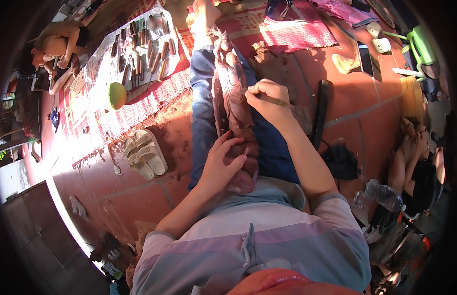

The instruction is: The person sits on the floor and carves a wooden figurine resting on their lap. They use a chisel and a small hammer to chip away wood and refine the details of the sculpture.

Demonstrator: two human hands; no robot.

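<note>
A carved wooden statue [231, 81] of a robed figure lies along my lap, its head away from me and its rough, uncarved base [242, 182] close to my belly. My right hand [270, 101] is closed in a pen-like grip round a slim carving tool [282, 103]. The tool's front end meets the right side of the figure's robe; the tip itself is too small to make out. Against the lower part of the statue lies my left hand [222, 160], fingers and thumb spread apart, touching the wood.
Several carving tools [152, 54] lie on a white sheet at the far left, near a green round fruit [116, 95]. Beige sandals [145, 154] sit left of my legs. Rightward are a dark strap-like strip [321, 113], a phone [365, 59] and plastic bottles [381, 194]. Other people [66, 42] sit at both sides.
</note>
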